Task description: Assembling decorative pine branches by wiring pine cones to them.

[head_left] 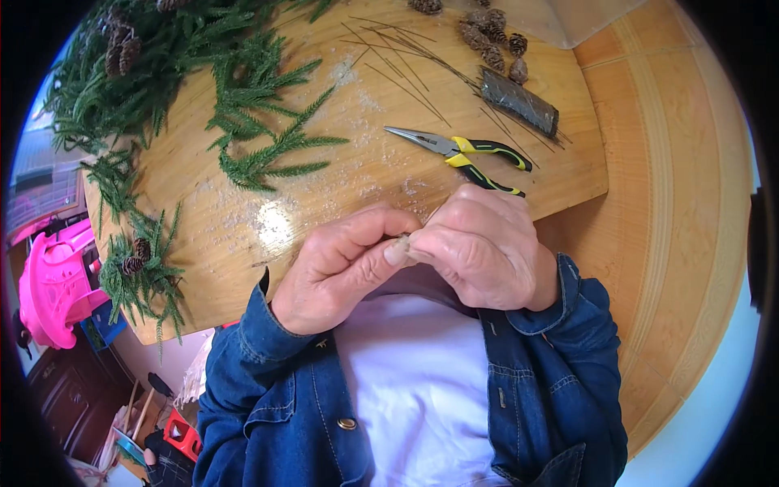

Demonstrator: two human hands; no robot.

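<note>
Close in front of my chest, at the table's near edge, my two hands meet with their fingertips together. My left hand (345,268) is closed in a pinch, thumb against forefinger. Pressed up to it, my right hand (487,252) pinches too, its fingers curled. A tiny dark bit shows between the fingertips, too small and covered to name. Just beyond my right hand lie needle-nose pliers (454,148) with yellow and black handles, jaws pointing left. Thin brown wires (406,73) are scattered farther off, some beside a dark wrapped bundle (519,101).
Green artificial pine garland (187,73) covers the far left of the wooden table (357,183), hanging over its left edge with pine cones (136,256) on it. Loose pine cones (492,57) sit at the far right. Whitish crumbs dot the tabletop. A pink plastic object (57,280) stands left.
</note>
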